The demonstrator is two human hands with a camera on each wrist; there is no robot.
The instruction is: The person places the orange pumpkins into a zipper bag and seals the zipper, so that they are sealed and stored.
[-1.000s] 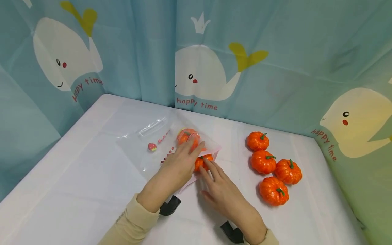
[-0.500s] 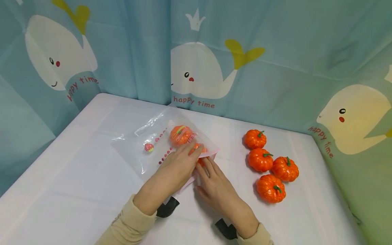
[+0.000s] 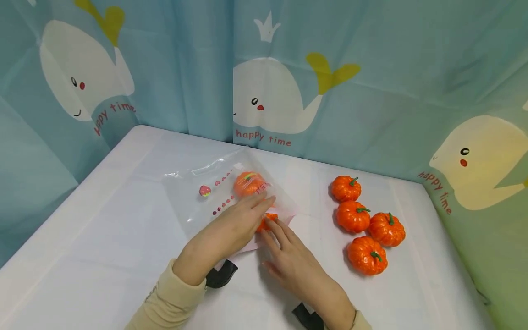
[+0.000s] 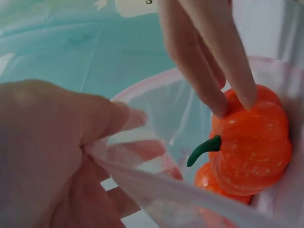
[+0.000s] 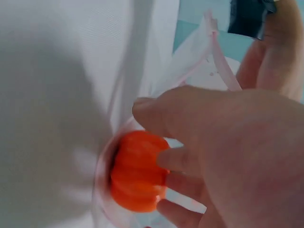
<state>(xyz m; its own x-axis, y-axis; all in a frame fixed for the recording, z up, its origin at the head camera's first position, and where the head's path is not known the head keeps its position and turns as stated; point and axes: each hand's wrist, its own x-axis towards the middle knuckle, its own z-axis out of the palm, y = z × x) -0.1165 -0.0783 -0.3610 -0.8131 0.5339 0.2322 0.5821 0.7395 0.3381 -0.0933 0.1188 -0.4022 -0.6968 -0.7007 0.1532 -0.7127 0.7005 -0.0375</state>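
Note:
A clear zip bag with strawberry prints and a pink-edged mouth lies on the table. One orange toy pumpkin shows through its plastic. Another toy pumpkin, green-stemmed, sits just inside the mouth, against a further pumpkin partly hidden below it. My left hand lies over the bag; in the left wrist view its thumb and fingers pinch the bag's rim between them. Fairly straight fingers of my right hand touch the pumpkin at the mouth, and its thumb stands apart from that pumpkin in the right wrist view.
Several loose toy pumpkins stand in a cluster to the right, the nearest one beside my right hand. A whale-printed curtain hangs along the back and sides of the white table. Black wrist mounts sit at both wrists.
The right fingers have moved a little left with the pumpkin, deeper into the bag's mouth. The bag's far corner has shifted right. The loose pumpkins have stayed put; the head view has swayed slightly.

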